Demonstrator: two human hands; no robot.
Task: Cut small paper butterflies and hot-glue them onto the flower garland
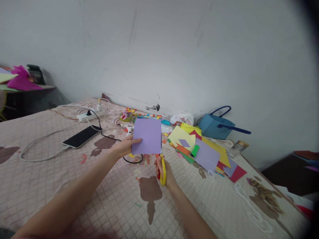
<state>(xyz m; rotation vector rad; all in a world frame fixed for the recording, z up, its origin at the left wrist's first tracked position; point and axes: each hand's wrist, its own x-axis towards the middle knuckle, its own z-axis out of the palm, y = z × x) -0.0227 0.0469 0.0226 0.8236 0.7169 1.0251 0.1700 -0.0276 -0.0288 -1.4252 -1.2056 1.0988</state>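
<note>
My left hand (126, 146) pinches the lower left edge of a purple sheet of paper (148, 134), thumb on the front face. The sheet is held up above the tablecloth. In my right hand (168, 171) is a pair of scissors (163, 171) with yellow and red handles, pointing away from me. The blades run along the sheet's right edge and are mostly hidden; whether they touch the paper I cannot tell. Under and behind the sheet lie small coloured paper scraps (148, 160) and a glue gun (128, 129).
To the right are stacked coloured papers (205, 154), a green object (194, 150), white string (251, 209), a blue bag (215, 126) and a glass jar (238, 148). On the left lie a tablet (82, 136), a power strip (91, 115) and cables. A wall stands behind the patterned tablecloth (112, 199).
</note>
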